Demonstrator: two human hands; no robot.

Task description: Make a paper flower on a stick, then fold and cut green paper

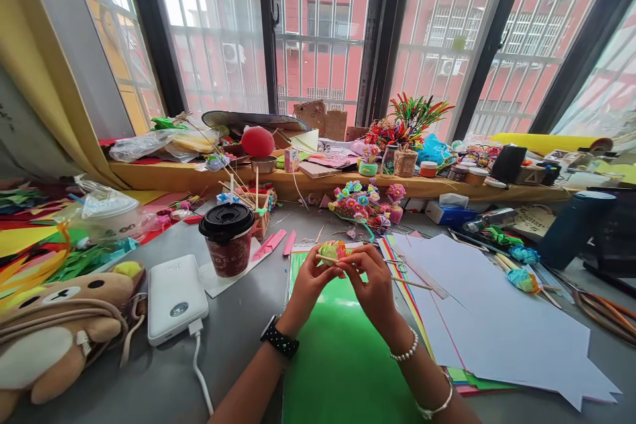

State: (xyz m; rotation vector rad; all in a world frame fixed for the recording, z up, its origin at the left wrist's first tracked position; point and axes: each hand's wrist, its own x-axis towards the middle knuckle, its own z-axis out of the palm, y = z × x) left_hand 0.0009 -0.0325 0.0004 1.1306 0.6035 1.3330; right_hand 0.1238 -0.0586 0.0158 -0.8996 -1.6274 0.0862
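Observation:
Both of my hands meet above a green sheet (342, 358) on the grey table. My left hand (309, 283), with a black watch on its wrist, is closed around a small multicoloured paper flower (334, 251) on a thin wooden stick. My right hand (373, 285), with a pearl bracelet on its wrist, pinches the same flower from the right side. The stick pokes out left of the flower and runs on to the right past my right hand.
A lidded coffee cup (227, 239) and a white power bank (175, 297) with a cable lie to the left. A bear plush (54, 324) fills the near left. White paper sheets (491, 318) spread on the right. Finished paper flowers (365, 202) and craft clutter line the window ledge.

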